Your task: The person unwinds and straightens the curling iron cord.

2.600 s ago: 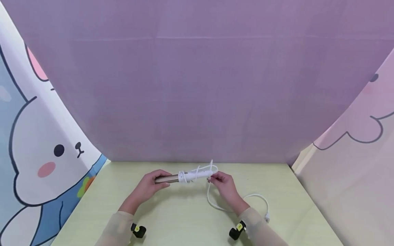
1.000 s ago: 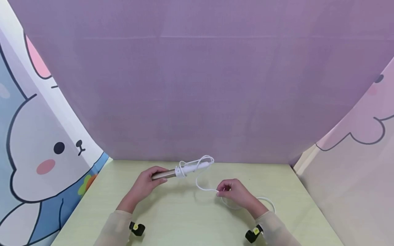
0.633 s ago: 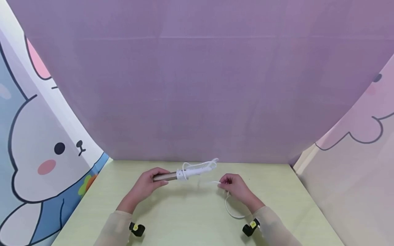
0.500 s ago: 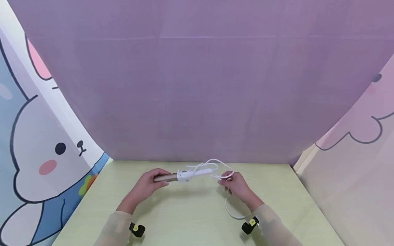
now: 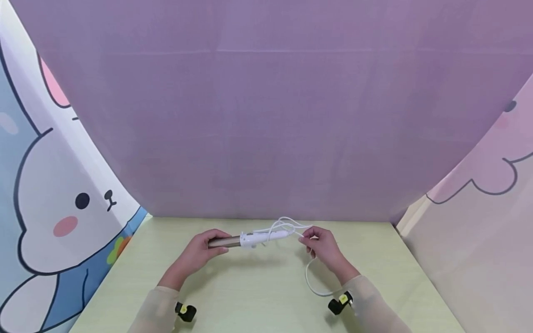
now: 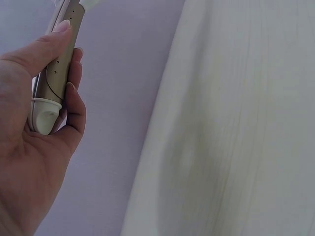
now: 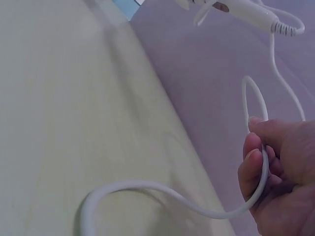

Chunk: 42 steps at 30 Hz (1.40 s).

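My left hand [image 5: 195, 253] grips the gold barrel [image 6: 61, 64] of a curling iron, thumb on one side and fingers curled round the other. A white cap tips the barrel near the palm in the left wrist view. The iron's white handle [image 5: 262, 237] points right, held up over the table. Loose loops of white cord [image 5: 276, 224] hang about the handle, leaving its end through a ribbed sleeve [image 7: 284, 28]. My right hand [image 5: 325, 249] pinches the cord between thumb and fingers, right of the handle. Below that hand the cord [image 7: 133, 185] curves down to the table.
The pale wooden table [image 5: 250, 300] ends at a purple backdrop [image 5: 266, 115]. Side panels with cartoon prints stand at the left [image 5: 50, 194] and right. A small black camera [image 5: 186, 312] sits at each wrist. The cord's far end is hidden behind the right forearm.
My right hand has moved from the handle's end out to the right, dipped, then risen a little. Cord turns round the handle have loosened. The left hand keeps its grip, almost still.
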Motion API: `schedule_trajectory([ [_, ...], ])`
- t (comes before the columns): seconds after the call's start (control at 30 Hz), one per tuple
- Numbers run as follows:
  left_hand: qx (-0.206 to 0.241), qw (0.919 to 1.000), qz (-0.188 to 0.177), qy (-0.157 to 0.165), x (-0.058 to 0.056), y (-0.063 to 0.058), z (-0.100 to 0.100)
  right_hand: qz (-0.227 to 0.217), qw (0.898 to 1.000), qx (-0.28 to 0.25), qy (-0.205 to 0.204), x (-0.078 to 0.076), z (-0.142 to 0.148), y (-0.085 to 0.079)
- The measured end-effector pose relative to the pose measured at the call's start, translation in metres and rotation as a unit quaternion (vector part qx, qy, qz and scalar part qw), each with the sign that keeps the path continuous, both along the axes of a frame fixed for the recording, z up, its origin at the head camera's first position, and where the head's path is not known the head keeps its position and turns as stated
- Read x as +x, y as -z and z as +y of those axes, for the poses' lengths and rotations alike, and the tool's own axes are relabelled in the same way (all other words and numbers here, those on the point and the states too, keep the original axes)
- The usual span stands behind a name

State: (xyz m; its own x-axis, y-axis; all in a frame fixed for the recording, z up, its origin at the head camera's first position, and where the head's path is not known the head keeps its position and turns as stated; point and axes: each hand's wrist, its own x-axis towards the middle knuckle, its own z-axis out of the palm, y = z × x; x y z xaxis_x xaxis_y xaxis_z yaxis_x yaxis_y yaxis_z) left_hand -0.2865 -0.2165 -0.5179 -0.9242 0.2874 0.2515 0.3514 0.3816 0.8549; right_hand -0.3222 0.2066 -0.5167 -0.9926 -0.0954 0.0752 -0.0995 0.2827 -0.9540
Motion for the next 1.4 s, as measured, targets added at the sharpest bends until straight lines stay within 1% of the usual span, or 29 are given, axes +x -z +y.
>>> schedule_trajectory([
  [0.2, 0.002, 1.0, 0.009, 0.002, 0.0, 0.0, -0.003, -0.01, 1.0, -0.006, 0.026, 0.002, 0.005, 0.008],
  [0.3, 0.005, 1.0, 0.008, 0.001, -0.001, 0.0, -0.004, -0.01, 0.999, -0.007, 0.031, 0.002, 0.007, 0.011],
  [0.47, 0.004, 1.0, 0.004, -0.002, -0.001, 0.001, -0.006, -0.014, 1.0, -0.003, 0.018, 0.003, 0.009, 0.015],
  [0.7, 0.004, 1.0, 0.005, -0.001, -0.003, 0.001, -0.004, -0.004, 1.0, -0.024, -0.001, 0.006, 0.008, 0.019],
  [0.93, 0.005, 1.0, 0.003, 0.0, -0.004, 0.003, -0.004, 0.011, 1.0, -0.013, -0.014, 0.008, 0.005, 0.018],
  [1.0, 0.007, 1.0, 0.002, 0.0, -0.004, 0.003, -0.004, 0.02, 1.0, -0.006, -0.017, 0.007, 0.004, 0.016],
  [1.07, 0.008, 1.0, 0.002, 0.002, -0.004, 0.003, -0.004, 0.038, 0.999, 0.007, -0.016, 0.005, 0.001, 0.013],
  [1.2, 0.007, 1.0, 0.002, 0.003, -0.003, 0.002, -0.004, 0.088, 0.996, 0.026, -0.014, 0.0, -0.007, 0.006],
  [1.33, 0.009, 1.0, 0.0, 0.003, -0.002, 0.0, -0.003, 0.119, 0.992, 0.019, -0.038, -0.005, -0.015, 0.0],
  [1.4, 0.009, 0.9999, -0.003, 0.004, -0.002, 0.0, -0.002, 0.119, 0.991, 0.021, -0.052, -0.006, -0.018, -0.001],
])
